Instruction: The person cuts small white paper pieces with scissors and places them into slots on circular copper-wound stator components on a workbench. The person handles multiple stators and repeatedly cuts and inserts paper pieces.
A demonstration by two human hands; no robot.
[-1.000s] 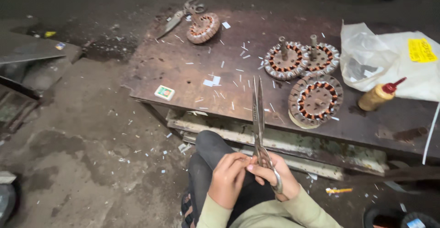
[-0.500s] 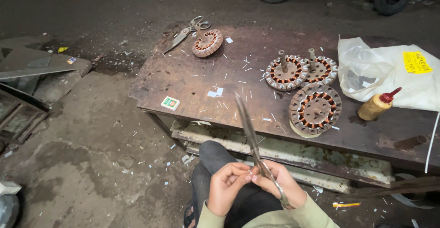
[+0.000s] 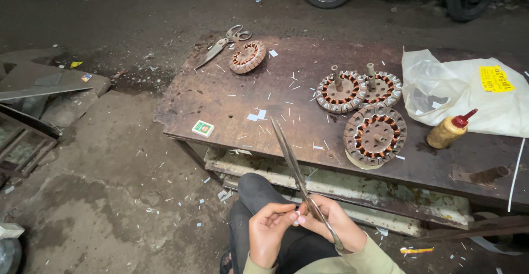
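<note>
Rusty low metal table [image 3: 231, 95] on a dirt floor — bearing three copper-wound stators [image 3: 374, 136], a yellow squeeze bottle [image 3: 449, 131], a white plastic bag [image 3: 468, 89], spare shears [image 3: 223, 44]. Right hand [image 3: 336, 227] grips long scissors [image 3: 292, 164], blades closed, pointing up over the table edge — left hand [image 3: 270, 232] pinches a small white scrap by the pivot.

The left hand [image 3: 268, 231] curls, fingertips meeting the right hand [image 3: 336, 224]. Both hover over the knee [image 3: 259, 188], the right fisted.
</note>
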